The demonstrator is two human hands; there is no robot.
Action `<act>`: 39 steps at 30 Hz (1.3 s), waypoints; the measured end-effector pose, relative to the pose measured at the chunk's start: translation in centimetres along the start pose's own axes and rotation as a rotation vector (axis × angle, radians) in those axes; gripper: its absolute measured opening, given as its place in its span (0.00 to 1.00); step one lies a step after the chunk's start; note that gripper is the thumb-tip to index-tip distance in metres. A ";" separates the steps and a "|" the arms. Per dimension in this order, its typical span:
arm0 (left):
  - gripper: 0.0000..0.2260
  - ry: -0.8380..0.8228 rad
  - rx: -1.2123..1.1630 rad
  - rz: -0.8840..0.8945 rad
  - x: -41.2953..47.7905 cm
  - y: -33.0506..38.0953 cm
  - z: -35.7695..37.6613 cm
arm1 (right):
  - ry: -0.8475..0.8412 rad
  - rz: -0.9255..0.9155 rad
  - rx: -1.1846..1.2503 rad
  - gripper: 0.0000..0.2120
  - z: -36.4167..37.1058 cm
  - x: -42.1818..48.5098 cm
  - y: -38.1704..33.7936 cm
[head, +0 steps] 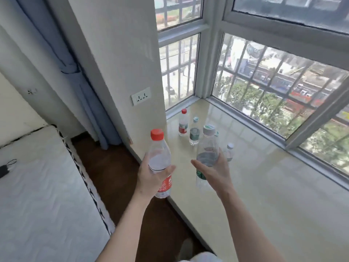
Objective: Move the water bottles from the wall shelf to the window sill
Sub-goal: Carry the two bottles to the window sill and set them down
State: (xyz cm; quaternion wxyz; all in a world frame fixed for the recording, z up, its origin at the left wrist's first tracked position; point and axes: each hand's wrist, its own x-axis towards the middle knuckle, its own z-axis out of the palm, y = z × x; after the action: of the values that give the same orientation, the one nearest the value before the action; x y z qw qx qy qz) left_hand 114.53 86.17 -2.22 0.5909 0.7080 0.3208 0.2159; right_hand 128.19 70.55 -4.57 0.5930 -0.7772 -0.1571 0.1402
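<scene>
Two water bottles are held above the near edge of the window sill point(264, 186). The left hand point(151, 178) has its grip curled round a red-capped bottle point(159, 157). The right hand point(215, 173) has its grip round a green-labelled bottle point(207, 148), hiding much of the label. Farther back on the sill stand a second red-capped bottle point(183, 122), a green-banded bottle point(194, 134) and a small white-capped bottle point(229, 152) partly behind the right hand. A teal sliver point(217, 133) peeks from behind the held bottle, too hidden to identify. On the bed point(37, 186), a dark object point(3, 170) is cut off by the frame's left edge.
</scene>
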 end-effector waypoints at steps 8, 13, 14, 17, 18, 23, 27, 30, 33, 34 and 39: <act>0.24 -0.277 -0.005 0.000 7.2 1.7 7.5 | 0.244 0.124 0.047 0.26 -4.9 4.4 1.5; 0.26 -0.542 0.025 0.012 8.8 1.7 12.5 | 0.453 0.247 0.072 0.27 -8.2 3.5 4.0; 0.26 -0.607 0.036 0.012 8.9 1.4 13.6 | 0.495 0.276 0.080 0.28 -8.8 3.0 4.6; 0.29 -0.805 0.102 -0.006 9.0 0.0 16.8 | 0.637 0.364 0.102 0.30 -10.2 0.9 6.7; 0.29 -0.855 0.120 -0.008 9.0 -0.5 17.9 | 0.680 0.388 0.106 0.29 -10.6 0.1 7.3; 0.30 -0.935 0.154 0.003 8.9 -2.5 23.0 | 0.794 0.474 0.106 0.29 -12.2 -2.0 10.1; 0.31 -0.991 0.206 -0.027 9.2 -5.5 26.9 | 0.816 0.535 0.126 0.25 -13.6 -2.2 13.8; 0.26 -1.033 0.243 -0.059 9.6 -8.6 29.9 | 0.827 0.548 0.110 0.26 -14.3 -1.5 17.9; 0.30 -1.022 0.297 -0.119 10.3 -13.0 33.4 | 0.823 0.553 0.120 0.27 -14.8 -0.1 22.9; 0.33 -1.017 0.304 -0.122 10.7 -14.9 34.5 | 0.818 0.545 0.117 0.27 -15.0 0.6 24.5; 0.33 -0.970 0.303 -0.006 12.4 -19.9 38.9 | 0.833 0.503 0.083 0.25 -16.0 3.5 30.8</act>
State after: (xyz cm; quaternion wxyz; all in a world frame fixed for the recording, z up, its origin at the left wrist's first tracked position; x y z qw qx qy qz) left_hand 145.91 69.68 -30.69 0.5633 0.8035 0.0390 -0.1885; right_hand 140.21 50.35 -30.33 0.5835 -0.7569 0.2920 -0.0373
